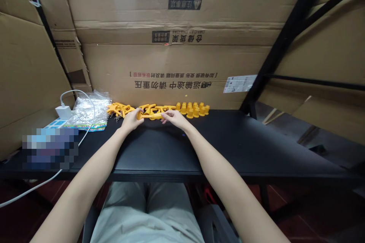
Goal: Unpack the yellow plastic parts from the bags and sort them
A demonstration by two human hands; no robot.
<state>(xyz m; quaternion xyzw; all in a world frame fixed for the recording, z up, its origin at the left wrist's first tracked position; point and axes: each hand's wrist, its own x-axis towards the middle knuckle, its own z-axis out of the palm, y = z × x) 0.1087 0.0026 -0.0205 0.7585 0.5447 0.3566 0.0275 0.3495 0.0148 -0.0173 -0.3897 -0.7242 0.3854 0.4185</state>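
My left hand (132, 120) is closed on the round end of a yellow plastic part (155, 116), a long piece held level just above the black tabletop. At its other end my right hand (175, 119) pinches with thumb and fingertips. Behind my hands lie more yellow parts: a tangled heap of branched pieces (118, 109) at the left and several longer pieces (168, 108) in the middle. To the right stand several yellow stepped caps (196, 111), upright in rows. My fingers partly cover the held part.
A clear plastic bag (88, 110) lies at the left, near a white charger (64, 111) with its cable on a power strip. A blurred-out object (51, 148) is in front of them. Cardboard (171, 57) walls the back of the black table (159, 155); black metal posts (273, 49) frame it.
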